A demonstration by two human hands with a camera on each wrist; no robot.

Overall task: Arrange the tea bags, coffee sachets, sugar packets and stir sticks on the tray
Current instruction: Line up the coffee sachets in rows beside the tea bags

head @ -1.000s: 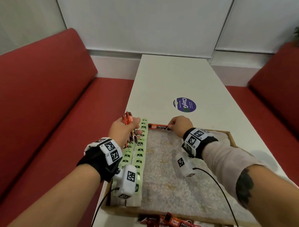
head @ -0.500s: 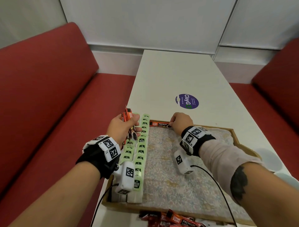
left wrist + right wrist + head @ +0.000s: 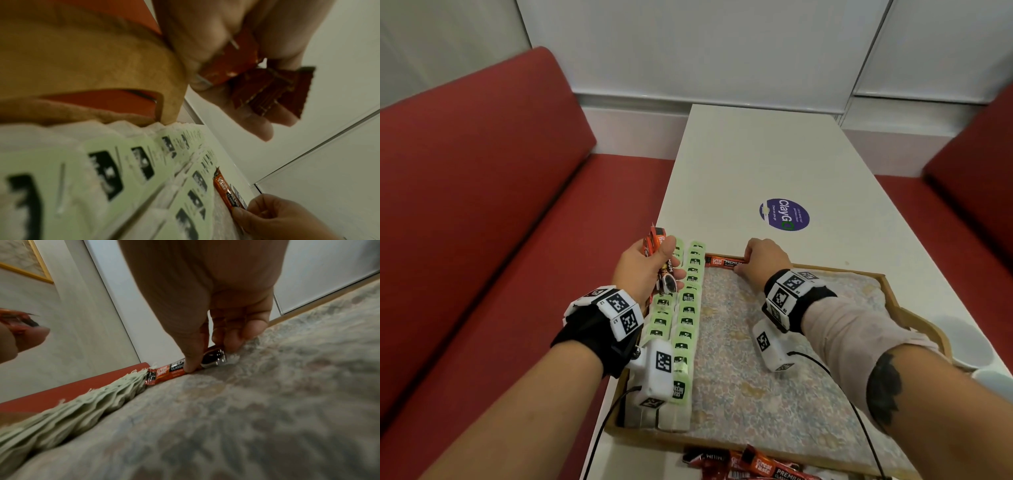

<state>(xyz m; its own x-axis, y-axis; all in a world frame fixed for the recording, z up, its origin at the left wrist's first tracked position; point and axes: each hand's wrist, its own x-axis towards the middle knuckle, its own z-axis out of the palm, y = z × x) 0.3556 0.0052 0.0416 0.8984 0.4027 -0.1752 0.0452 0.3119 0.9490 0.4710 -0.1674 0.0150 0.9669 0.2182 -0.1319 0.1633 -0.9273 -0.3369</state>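
Note:
A wooden tray [image 3: 835, 268] lined with floral cloth [image 3: 246, 418] lies on the white table. Two rows of green tea bags [image 3: 690, 308] fill its left side. One orange coffee sachet [image 3: 724, 262] lies along the far rim, just right of the tea bags. My right hand [image 3: 763, 257] pinches its right end against the cloth, thumb [image 3: 191, 356] pressed on top. My left hand [image 3: 650, 270] hovers over the far left tea bags and grips a bundle of coffee sachets [image 3: 267, 87]. No sugar packets or stir sticks show.
Several loose coffee sachets [image 3: 756, 462] lie on the table in front of the tray's near edge. White cups [image 3: 962, 346] stand at the tray's right. A purple sticker [image 3: 784, 214] marks the table beyond. Red benches [image 3: 482, 205] flank both sides.
Both hands stay almost where they were: the right on the sachet at the far rim, the left with its bundle. Only the head view has shifted a little.

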